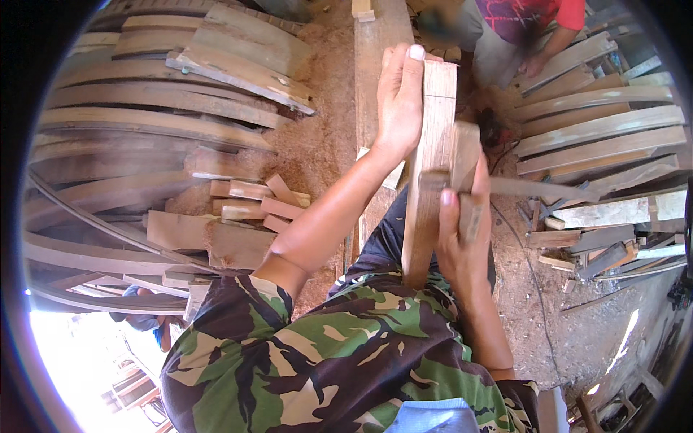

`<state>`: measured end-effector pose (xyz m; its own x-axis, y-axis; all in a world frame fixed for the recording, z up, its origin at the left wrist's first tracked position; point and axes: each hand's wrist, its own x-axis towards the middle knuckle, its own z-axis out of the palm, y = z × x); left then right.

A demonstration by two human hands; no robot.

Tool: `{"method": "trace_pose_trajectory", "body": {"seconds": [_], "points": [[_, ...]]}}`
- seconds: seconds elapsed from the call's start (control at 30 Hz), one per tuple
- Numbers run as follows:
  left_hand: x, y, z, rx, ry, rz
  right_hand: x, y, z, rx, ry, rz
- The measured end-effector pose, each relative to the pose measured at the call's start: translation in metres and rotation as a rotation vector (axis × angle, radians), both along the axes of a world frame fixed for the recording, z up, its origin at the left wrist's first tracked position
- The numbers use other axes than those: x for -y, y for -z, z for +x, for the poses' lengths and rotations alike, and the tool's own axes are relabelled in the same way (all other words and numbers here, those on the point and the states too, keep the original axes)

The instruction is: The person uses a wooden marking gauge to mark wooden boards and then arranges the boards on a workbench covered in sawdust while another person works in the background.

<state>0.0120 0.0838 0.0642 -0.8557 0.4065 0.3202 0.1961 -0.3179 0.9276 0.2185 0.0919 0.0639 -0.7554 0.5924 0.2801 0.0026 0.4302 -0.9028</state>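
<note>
A squared length of wood (426,169) slants up from my lap, with a dark line across it near its far end. My left hand (399,101) is wrapped round the left side of that far end, thumb pointing up. On the right side of the wood, my right hand (465,245) grips a wooden marking gauge (464,155). Its block lies along the wood's right edge. The gauge's thin stem crosses over the wood and runs out to the right, slightly blurred. My right fingers are partly hidden behind the gauge.
A long plank (372,86) runs away ahead of me. Curved boards (159,94) are stacked at the left, small offcuts (249,202) nearer. More boards (599,137) lie at the right. A person in red (570,18) is at the far right; a cable (534,274) crosses the sawdust-strewn floor.
</note>
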Motion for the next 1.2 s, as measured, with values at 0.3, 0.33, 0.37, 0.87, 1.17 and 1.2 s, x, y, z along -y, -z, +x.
{"method": "trace_pose_trajectory", "body": {"seconds": [0.3, 0.33, 0.37, 0.87, 1.17, 1.2], "points": [[-0.007, -0.014, 0.006, -0.080, -0.018, -0.100, -0.023, -0.017, -0.030, -0.050, 0.070, 0.088], [-0.006, -0.013, 0.006, -0.075, -0.012, -0.103, -0.022, -0.016, -0.030, -0.027, 0.067, 0.074], [-0.005, -0.009, 0.005, -0.070, -0.005, -0.106, -0.019, -0.013, -0.028, -0.004, 0.065, 0.060], [-0.021, 0.032, -0.021, 0.163, 0.078, -0.019, -0.038, -0.017, -0.055, -0.109, 0.044, -0.108], [-0.036, 0.075, -0.042, 0.232, 0.102, 0.063, -0.078, -0.009, 0.020, -0.055, 0.473, -0.154], [-0.037, 0.080, -0.046, 0.217, 0.097, 0.065, -0.077, -0.007, 0.026, -0.027, 0.485, -0.173]]}}
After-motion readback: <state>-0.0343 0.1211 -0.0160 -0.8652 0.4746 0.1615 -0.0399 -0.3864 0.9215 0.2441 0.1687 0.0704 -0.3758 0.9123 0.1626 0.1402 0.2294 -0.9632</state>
